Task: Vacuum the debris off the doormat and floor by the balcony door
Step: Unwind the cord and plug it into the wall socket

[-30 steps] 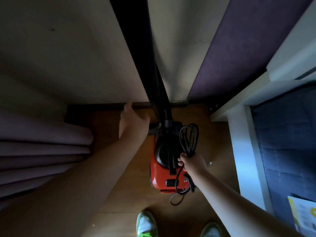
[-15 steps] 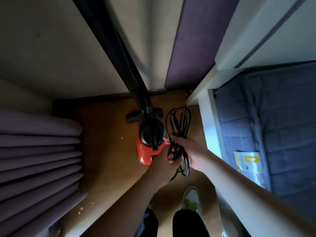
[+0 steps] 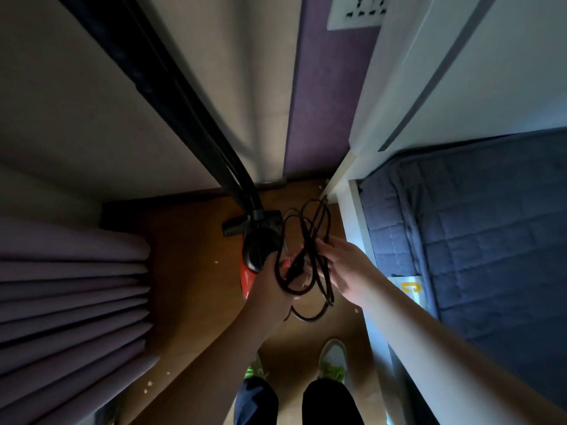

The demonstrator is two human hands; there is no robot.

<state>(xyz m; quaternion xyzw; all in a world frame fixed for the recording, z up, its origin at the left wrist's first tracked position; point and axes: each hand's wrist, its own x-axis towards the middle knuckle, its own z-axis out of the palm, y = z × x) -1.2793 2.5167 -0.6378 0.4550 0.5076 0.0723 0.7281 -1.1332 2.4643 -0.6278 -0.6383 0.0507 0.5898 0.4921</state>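
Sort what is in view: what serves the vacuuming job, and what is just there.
For the job:
- red vacuum cleaner
- black hose
- coiled power cord, held by left hand and right hand
- wall socket
- crumbs on floor

Just there:
- curtain
- blue bedding
- yellow-printed paper

My left hand (image 3: 270, 289), which a second ago rested open on the floor beside the vacuum (image 3: 251, 265), came across to the bundled cord (image 3: 306, 256) and closed around its loops. My right hand (image 3: 343, 268) loosened on the bundle, its fingers spreading among the strands. My view tilted up, bringing the wall socket (image 3: 356, 10) into sight.
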